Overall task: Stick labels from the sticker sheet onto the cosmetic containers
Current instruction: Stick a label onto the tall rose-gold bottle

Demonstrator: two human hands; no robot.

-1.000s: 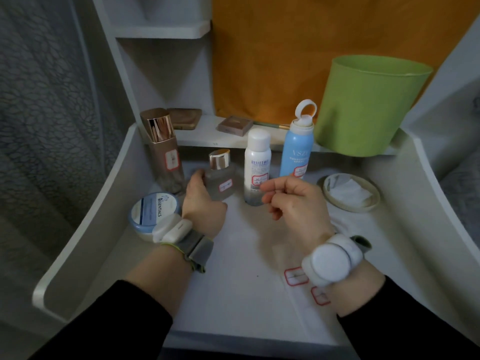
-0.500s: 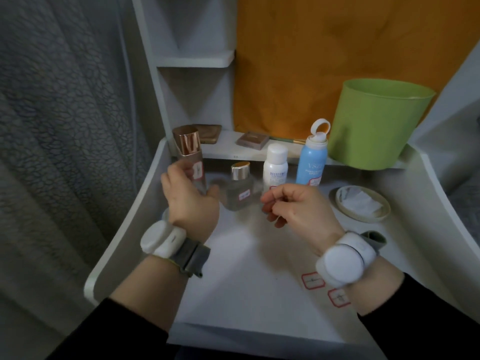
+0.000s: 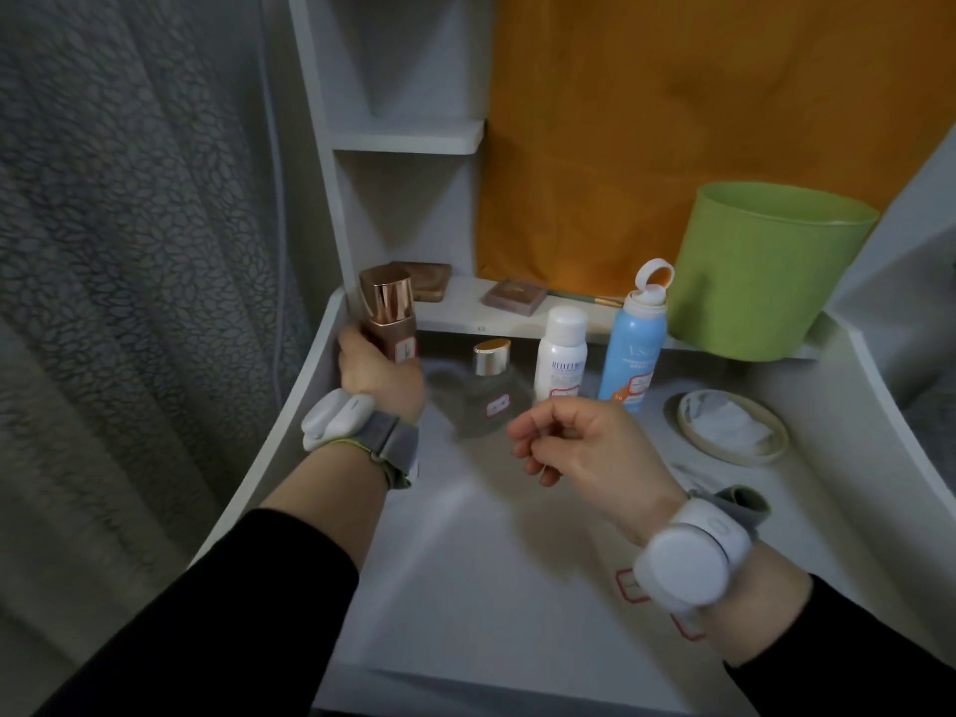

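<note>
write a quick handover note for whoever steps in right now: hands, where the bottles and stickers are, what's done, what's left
Left hand grips the rose-gold bottle at the desk's back left corner.
Right hand hovers mid-desk with fingers curled. I can't see whether it pinches a label.
Grey bottle, white bottle and blue spray bottle stand in a row at the back. Sticker sheet lies front right, partly under the right wrist.
Done: all four bottles show a red-bordered label.
Left: the compacts on the rear shelf show no label from here, and the sheet has labels on it.
</note>
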